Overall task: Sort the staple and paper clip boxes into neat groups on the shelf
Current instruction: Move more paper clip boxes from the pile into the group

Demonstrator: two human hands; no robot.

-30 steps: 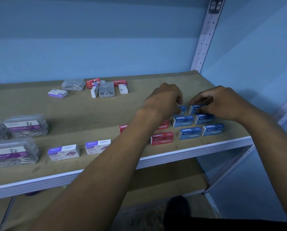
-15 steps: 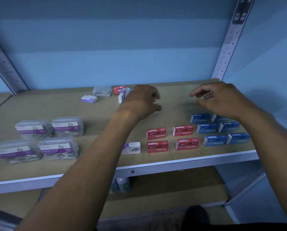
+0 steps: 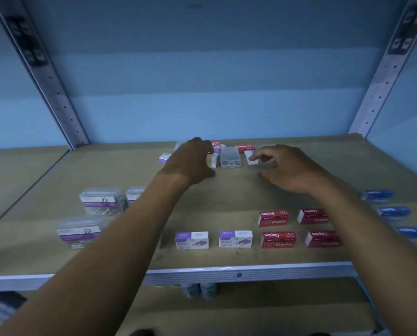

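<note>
**Two hands reach toward a loose cluster of small boxes at the back of a shelf**

At the back of the wooden shelf sits an unsorted cluster: a clear plastic box in the middle, a white box standing on end just to its left, a small red box behind it to the right, and another white box beside that. A purple-and-white box lies to the left of the cluster.

The left hand hovers over the left side of the cluster, fingers loosely curled and holding nothing. The right hand is spread with relaxed fingers, its fingertip close to the right white box; whether it touches cannot be told.

Near the front edge, sorted groups lie in rows: four red staple boxes in a two-by-two block, two purple-and-white staple boxes to their left, blue staple boxes at the far right, and clear paper clip boxes at the left, partly hidden by the left forearm.
</note>
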